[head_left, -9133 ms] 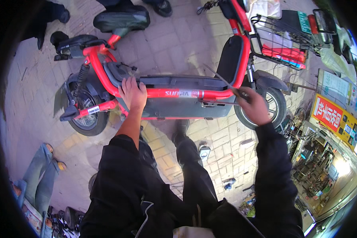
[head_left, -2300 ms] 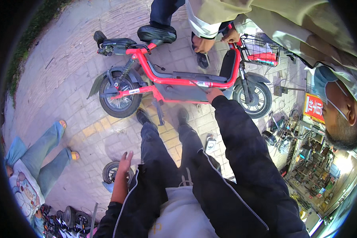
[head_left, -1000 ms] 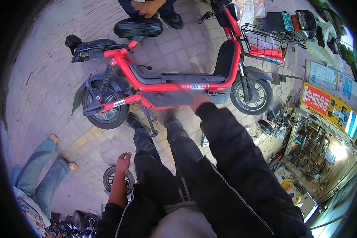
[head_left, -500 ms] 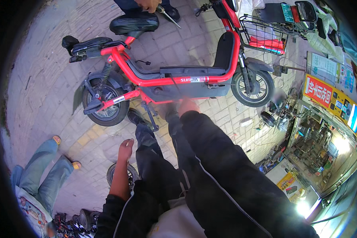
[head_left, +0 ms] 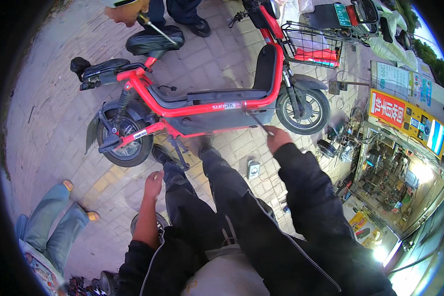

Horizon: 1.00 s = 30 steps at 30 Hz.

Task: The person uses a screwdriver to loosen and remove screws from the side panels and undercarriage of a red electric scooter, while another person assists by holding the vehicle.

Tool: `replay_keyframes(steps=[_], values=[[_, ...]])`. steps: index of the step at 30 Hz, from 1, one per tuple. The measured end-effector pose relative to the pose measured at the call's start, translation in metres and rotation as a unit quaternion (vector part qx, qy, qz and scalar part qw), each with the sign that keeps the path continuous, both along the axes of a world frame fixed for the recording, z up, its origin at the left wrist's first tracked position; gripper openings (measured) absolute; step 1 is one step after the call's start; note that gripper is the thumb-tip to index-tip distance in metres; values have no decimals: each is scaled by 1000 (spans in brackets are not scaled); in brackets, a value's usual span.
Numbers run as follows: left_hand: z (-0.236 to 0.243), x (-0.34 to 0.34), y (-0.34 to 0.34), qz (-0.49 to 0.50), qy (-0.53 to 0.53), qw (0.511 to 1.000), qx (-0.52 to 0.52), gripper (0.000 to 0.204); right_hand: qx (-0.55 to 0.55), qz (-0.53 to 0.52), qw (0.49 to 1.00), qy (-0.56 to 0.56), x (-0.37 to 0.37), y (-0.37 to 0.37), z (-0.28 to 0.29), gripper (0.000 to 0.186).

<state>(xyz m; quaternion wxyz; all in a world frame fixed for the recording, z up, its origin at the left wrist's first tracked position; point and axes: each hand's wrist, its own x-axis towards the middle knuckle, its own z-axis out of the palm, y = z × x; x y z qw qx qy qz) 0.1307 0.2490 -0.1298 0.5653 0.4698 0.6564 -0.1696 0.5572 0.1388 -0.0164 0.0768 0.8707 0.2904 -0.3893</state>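
A red electric scooter stands side-on in front of me, its kickstand angled down toward my feet. My right hand is closed around a thin dark-shafted tool. Its tip points to the lower side panel near the front wheel; whether it touches the panel is hard to tell. My left hand hangs low, apart from the scooter, to the left of my legs. Its fingers are curled in, and whatever they may hold is hidden.
Beyond the seat, another person's hand holds a screwdriver. A person in jeans is at the left. A small box sits on the paving. A loose wheel lies beside my left forearm; a cluttered stall is at right.
My right hand has moved right, from the scooter's lower middle toward the front wheel, and the tool now shows. The other person's screwdriver has moved left over the seat.
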Motion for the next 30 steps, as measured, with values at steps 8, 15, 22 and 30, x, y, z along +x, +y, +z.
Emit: replay_keyframes(steps=[8, 15, 22, 30], values=[[-74, 73, 34, -185, -46, 977, 98, 50, -98, 9, 991, -95, 81, -34, -23, 33], [-81, 129, 29, -187, -52, 974, 119, 57, -161, 42, 983, -74, 111, -16, -56, 28], [-78, 137, -9, -262, 20, 962, 77, 58, -168, 65, 982, -54, 116, -2, -57, 28], [-79, 136, -36, -264, -4, 963, 46, 59, -73, 27, 995, -61, 116, -59, -43, 33]])
